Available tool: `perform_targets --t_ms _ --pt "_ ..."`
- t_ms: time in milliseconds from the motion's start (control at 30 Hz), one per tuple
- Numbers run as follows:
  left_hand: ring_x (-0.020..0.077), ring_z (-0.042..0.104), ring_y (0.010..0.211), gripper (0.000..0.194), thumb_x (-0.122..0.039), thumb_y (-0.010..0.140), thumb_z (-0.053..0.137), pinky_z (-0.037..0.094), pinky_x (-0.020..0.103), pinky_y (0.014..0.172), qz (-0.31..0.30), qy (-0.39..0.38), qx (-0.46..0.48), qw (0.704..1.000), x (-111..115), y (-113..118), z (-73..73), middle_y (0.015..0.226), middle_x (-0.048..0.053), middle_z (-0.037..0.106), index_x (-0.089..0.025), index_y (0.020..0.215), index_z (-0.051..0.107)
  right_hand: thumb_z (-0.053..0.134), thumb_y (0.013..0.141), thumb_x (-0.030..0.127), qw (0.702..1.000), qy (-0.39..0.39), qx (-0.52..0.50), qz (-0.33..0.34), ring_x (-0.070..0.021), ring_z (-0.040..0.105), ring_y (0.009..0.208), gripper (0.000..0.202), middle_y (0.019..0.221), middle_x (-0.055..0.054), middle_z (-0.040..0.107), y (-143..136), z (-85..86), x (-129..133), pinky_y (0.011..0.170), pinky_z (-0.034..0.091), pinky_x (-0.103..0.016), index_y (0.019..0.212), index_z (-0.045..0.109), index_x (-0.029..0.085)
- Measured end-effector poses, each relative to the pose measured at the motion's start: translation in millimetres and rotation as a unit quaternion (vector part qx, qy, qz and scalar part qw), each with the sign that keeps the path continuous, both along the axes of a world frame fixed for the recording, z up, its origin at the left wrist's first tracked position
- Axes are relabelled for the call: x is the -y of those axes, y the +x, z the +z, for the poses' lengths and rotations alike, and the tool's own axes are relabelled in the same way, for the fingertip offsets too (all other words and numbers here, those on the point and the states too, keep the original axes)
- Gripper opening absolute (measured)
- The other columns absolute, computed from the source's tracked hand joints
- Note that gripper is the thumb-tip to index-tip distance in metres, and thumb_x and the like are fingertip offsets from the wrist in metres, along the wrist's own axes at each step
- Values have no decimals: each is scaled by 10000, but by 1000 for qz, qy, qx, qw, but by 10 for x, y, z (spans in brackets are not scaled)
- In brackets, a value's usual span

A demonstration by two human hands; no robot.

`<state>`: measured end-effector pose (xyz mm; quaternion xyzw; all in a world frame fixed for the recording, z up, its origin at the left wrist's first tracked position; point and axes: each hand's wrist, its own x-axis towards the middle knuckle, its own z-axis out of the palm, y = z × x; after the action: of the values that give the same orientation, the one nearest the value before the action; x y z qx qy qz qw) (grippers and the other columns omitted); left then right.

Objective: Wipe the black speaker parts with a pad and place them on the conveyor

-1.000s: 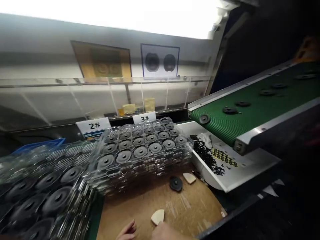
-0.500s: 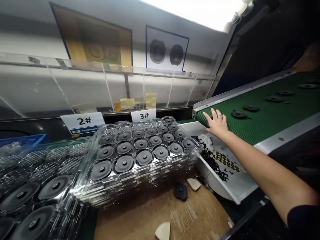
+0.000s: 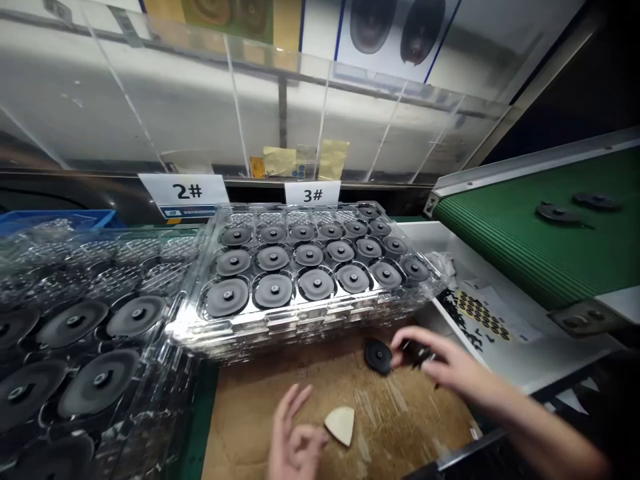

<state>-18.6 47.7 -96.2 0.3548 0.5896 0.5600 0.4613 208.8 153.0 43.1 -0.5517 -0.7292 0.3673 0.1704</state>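
Note:
My right hand (image 3: 445, 360) is over the right side of the brown work board (image 3: 260, 427). Its fingers curve around something dark that blur keeps me from naming. Beside its fingertips lies a black oval part with a raised centre (image 3: 379, 356). My left hand (image 3: 297, 440) is low over the board, two fingers stretched up, thumb and forefinger bent, nothing visible in it. Just right of its fingers lies a cream wedge-shaped pad (image 3: 341, 425). Behind both hands stands a stack of clear trays (image 3: 305, 307), the top one filled with rows of similar grey-black discs.
More discs sit in trays (image 3: 103, 380) at left. At right, a white bin (image 3: 510, 360) holds small black pieces and yellow-and-black stickers. A green conveyor (image 3: 505, 233) carries black parts. Signs 2# (image 3: 185, 193) and 3# (image 3: 313, 194) stand under a clear divided shelf.
My right hand has come back from the conveyor's end to the board, next to the black oval part. My left hand has entered from below. The view has tilted down; a second cream pad no longer shows.

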Motion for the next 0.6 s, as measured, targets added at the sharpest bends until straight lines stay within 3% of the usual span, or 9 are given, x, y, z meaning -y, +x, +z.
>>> perform_targets --t_ms 67,133,167,267,433,600 --pt "235 656 870 627 -568 761 494 566 313 650 -71 142 -114 981 -7 135 95 1239 200 551 -213 1270 399 492 693 716 956 -189 -223 18 -245 617 851 656 905 -100 662 -295 -328 290 775 471 -369 1042 587 168" --pt "258 562 1096 485 -484 839 424 456 428 922 -117 257 -251 926 25 224 151 1155 134 635 -223 1245 457 453 691 746 932 -237 -275 15 -257 608 907 716 978 -124 646 -522 -565 513 827 456 -381 1063 583 148" --pt "243 540 1129 418 -428 871 392 395 451 981 -127 291 -305 898 48 244 161 1114 101 663 -231 1230 476 445 701 742 923 -251 -290 2 -261 598 945 717 1018 -130 635 -601 -640 599 867 438 -386 1081 582 149" --pt "195 583 1073 373 -385 884 376 406 387 977 -128 315 -389 856 111 233 141 1039 66 702 -215 1188 508 471 710 717 900 -286 -326 -42 -275 543 1069 683 1103 -127 605 -716 -737 773 977 355 -395 1117 592 182" --pt "199 634 987 374 -373 897 360 497 342 871 -105 324 -416 843 167 210 65 958 86 724 -180 1177 515 514 640 748 893 -318 -311 -72 -314 432 1200 758 1156 -132 585 -709 -773 886 1061 221 -436 1137 605 183" --pt "196 644 967 350 -306 902 380 534 312 817 -76 324 -423 843 206 324 -23 935 97 726 -170 1205 491 513 625 761 895 -333 -285 -81 -317 373 1254 805 1218 -135 555 -658 -802 906 1072 212 -426 1169 588 172"
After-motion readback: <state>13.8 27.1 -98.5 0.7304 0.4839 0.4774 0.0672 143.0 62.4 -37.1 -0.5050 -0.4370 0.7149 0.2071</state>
